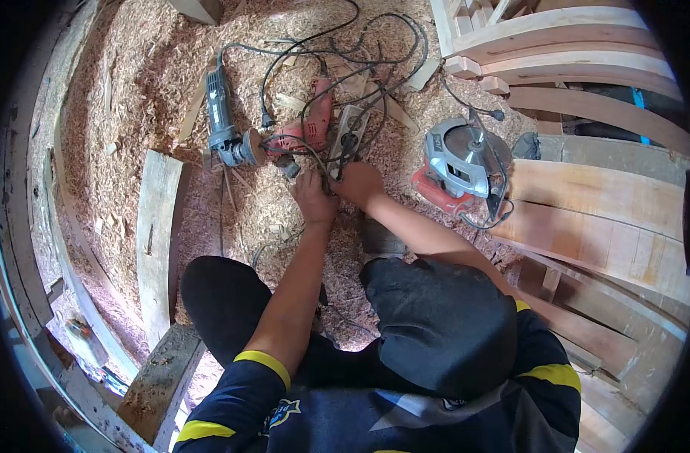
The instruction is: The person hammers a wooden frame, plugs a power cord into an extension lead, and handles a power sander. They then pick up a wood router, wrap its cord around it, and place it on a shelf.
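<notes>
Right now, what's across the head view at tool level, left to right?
Weathered plank → angle grinder → red power tool → grey power strip → circular saw → pale wooden boards

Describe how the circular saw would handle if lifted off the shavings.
The circular saw looks rigid and probably heavy for its size, given its broad metal parts. Its cord loops loosely alongside, so it would likely trail limply and could snag. Resting on loose shavings, the saw might rock or shift if nudged.
</notes>
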`<state>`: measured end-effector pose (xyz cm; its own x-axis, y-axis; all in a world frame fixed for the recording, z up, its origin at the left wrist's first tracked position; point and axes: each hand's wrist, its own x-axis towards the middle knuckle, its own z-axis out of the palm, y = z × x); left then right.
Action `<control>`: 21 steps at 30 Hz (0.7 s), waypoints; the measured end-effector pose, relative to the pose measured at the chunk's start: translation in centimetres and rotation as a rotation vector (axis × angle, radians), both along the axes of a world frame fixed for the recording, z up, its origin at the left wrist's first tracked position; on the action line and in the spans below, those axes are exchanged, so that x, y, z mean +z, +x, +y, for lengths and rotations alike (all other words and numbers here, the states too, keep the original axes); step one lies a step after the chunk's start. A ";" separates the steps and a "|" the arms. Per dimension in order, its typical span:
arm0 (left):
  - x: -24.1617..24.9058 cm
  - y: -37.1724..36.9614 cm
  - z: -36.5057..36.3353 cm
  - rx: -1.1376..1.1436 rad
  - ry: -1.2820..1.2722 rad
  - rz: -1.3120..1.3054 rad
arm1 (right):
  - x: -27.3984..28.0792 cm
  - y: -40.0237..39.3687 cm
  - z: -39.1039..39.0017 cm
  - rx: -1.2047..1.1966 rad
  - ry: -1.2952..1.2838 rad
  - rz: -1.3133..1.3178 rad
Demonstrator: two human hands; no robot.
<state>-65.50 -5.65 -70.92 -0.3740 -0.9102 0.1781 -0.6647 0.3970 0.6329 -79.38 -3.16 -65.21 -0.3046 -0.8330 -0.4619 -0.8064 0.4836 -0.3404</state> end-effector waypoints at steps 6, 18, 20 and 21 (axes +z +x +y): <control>-0.7 -0.9 1.4 -0.015 0.019 -0.049 | 0.8 -1.1 0.3 0.031 0.082 0.046; -3.9 -0.5 1.6 -0.055 -0.006 -0.170 | 3.7 -1.4 1.2 0.120 0.116 -0.012; -0.1 -0.4 0.4 -0.144 0.164 -0.236 | 3.0 -2.2 2.6 0.108 0.083 -0.013; 0.3 -0.4 -0.1 -0.144 0.156 -0.232 | 2.7 -2.7 2.9 0.096 0.047 -0.024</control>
<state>-65.90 -5.78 -70.67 -0.5153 -0.8546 -0.0646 -0.7428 0.4078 0.5311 -82.04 -0.25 -62.55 -0.2130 -0.8349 -0.5075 -0.8417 0.4206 -0.3386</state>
